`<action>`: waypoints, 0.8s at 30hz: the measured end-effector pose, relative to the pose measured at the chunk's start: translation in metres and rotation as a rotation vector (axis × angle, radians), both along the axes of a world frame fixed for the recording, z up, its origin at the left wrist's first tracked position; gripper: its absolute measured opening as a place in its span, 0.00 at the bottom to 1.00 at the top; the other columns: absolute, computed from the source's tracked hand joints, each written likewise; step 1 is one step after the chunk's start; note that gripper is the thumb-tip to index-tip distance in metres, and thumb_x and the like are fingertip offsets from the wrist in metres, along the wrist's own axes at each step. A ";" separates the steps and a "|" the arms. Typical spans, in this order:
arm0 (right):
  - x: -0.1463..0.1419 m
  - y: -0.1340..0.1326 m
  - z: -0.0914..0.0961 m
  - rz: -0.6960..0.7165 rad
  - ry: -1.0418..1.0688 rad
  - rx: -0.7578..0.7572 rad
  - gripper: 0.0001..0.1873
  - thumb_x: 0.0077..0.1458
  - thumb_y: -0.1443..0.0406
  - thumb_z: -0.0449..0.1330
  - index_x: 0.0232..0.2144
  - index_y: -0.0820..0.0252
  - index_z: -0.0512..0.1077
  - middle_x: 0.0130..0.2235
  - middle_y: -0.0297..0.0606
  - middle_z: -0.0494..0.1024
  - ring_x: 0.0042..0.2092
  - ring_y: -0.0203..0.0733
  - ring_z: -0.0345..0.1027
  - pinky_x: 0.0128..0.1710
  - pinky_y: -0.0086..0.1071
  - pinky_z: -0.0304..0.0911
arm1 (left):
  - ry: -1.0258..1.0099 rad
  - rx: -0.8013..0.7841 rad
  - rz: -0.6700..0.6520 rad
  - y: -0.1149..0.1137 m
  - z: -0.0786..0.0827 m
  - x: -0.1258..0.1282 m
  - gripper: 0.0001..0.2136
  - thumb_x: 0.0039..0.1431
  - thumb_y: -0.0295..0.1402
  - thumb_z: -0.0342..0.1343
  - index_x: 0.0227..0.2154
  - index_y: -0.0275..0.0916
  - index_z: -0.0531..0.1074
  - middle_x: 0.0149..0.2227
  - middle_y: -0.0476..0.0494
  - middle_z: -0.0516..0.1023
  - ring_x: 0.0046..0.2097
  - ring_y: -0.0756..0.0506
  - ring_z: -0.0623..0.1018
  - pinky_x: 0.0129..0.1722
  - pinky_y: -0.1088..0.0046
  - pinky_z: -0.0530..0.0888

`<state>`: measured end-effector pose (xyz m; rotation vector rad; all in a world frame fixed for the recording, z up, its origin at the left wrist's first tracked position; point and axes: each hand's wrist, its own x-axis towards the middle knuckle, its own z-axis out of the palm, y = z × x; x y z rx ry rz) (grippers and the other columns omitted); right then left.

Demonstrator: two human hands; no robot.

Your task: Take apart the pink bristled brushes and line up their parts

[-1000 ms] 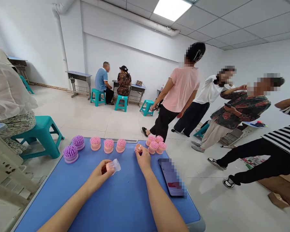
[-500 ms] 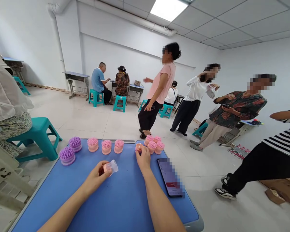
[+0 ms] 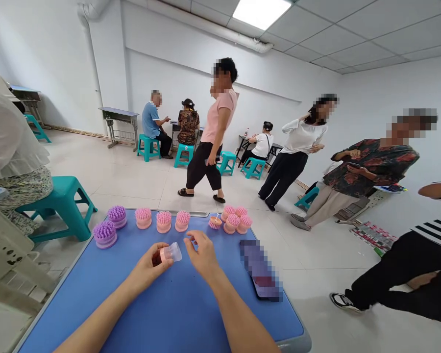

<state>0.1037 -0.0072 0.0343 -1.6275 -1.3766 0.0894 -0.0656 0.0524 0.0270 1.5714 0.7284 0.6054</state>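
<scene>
My left hand (image 3: 149, 268) is closed around a pink cup-shaped piece with a clear plastic sleeve (image 3: 175, 251) pointing right. Just to the right of it, my right hand (image 3: 203, 254) hovers with its fingers curved and apart, nothing visible in them. Beyond that hand a pink bristled brush head (image 3: 215, 223) lies bristles down, with a thin pale stem sticking up. Several pink bristle brushes (image 3: 232, 223) stand bunched next to it. Farther left are a pink brush (image 3: 183, 222), another pink brush (image 3: 163, 223) and a third pink brush (image 3: 143, 219).
Two purple bristle brushes (image 3: 105, 235) stand at the blue table's (image 3: 161, 314) far left corner. A phone (image 3: 260, 274) lies near its right edge. People stand, walk and sit around the room, among them a person in pink (image 3: 219, 117). A teal stool (image 3: 64, 206) is at the left.
My right hand has let go of the brush head by the pink cluster and moved left, towards the sleeved piece. My left hand still holds that piece. The person in pink has walked left.
</scene>
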 end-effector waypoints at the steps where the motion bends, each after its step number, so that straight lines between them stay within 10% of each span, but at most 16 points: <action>1: 0.001 0.001 -0.001 -0.018 0.015 -0.008 0.12 0.54 0.65 0.50 0.36 0.59 0.71 0.36 0.41 0.75 0.39 0.41 0.68 0.41 0.34 0.64 | 0.004 0.003 0.000 0.000 0.000 0.000 0.21 0.45 0.44 0.58 0.40 0.38 0.64 0.31 0.49 0.70 0.34 0.47 0.71 0.34 0.71 0.68; 7: 0.032 0.003 -0.004 -0.169 0.153 -0.085 0.15 0.54 0.64 0.47 0.40 0.65 0.69 0.40 0.49 0.72 0.42 0.47 0.67 0.45 0.44 0.60 | 0.010 0.014 -0.015 0.001 -0.003 -0.001 0.20 0.46 0.43 0.58 0.40 0.39 0.64 0.32 0.49 0.71 0.35 0.47 0.71 0.34 0.72 0.69; 15: -0.013 -0.002 -0.002 0.429 0.428 -0.423 0.21 0.52 0.55 0.53 0.45 0.61 0.65 0.31 0.35 0.72 0.22 0.32 0.66 0.17 0.26 0.61 | -0.095 -0.002 -0.001 0.002 -0.011 -0.001 0.23 0.40 0.37 0.63 0.41 0.39 0.66 0.35 0.46 0.75 0.38 0.44 0.75 0.40 0.67 0.71; 24: -0.005 -0.010 0.009 0.686 0.498 -0.307 0.20 0.42 0.69 0.61 0.41 0.55 0.67 0.49 0.36 0.66 0.43 0.37 0.65 0.40 0.31 0.63 | -0.044 -0.327 -0.032 -0.004 0.009 -0.005 0.22 0.48 0.51 0.54 0.37 0.37 0.71 0.29 0.48 0.76 0.37 0.44 0.76 0.42 0.66 0.71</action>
